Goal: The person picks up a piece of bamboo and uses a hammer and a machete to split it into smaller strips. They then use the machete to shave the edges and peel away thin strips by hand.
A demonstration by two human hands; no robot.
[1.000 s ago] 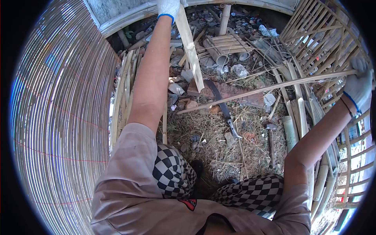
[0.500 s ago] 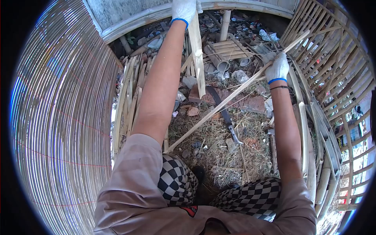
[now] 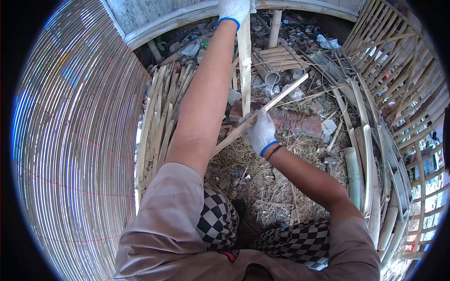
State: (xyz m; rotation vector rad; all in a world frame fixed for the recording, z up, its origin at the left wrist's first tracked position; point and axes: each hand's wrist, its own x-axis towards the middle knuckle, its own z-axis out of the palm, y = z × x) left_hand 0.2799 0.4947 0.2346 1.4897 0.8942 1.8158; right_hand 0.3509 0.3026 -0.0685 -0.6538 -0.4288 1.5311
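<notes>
My left hand (image 3: 234, 10), in a white glove with a blue cuff, is stretched far forward at the top edge. It is closed round the upper end of a split bamboo piece (image 3: 244, 65) that hangs down toward a reddish wooden block (image 3: 295, 121). My right hand (image 3: 261, 133), gloved the same way, is closed on a long pale bamboo strip (image 3: 287, 92) slanting from upper right to lower left. This strip crosses close by the lower end of the bamboo piece. A dark blade tip (image 3: 255, 107) shows behind the strip; the rest is hidden by my right hand and arm.
Bamboo slats (image 3: 157, 112) are piled on the left beside a slatted screen (image 3: 75, 140). More bamboo lengths (image 3: 370, 164) lie along the right, by a lattice fence (image 3: 398, 70). Bamboo tubes (image 3: 272, 77) and rubble lie ahead. Dry straw (image 3: 267, 187) covers the ground before my knees.
My right hand has moved left and down from the strip's upper part to near the block, and the strip has shifted down-left. My left hand still holds the bamboo piece.
</notes>
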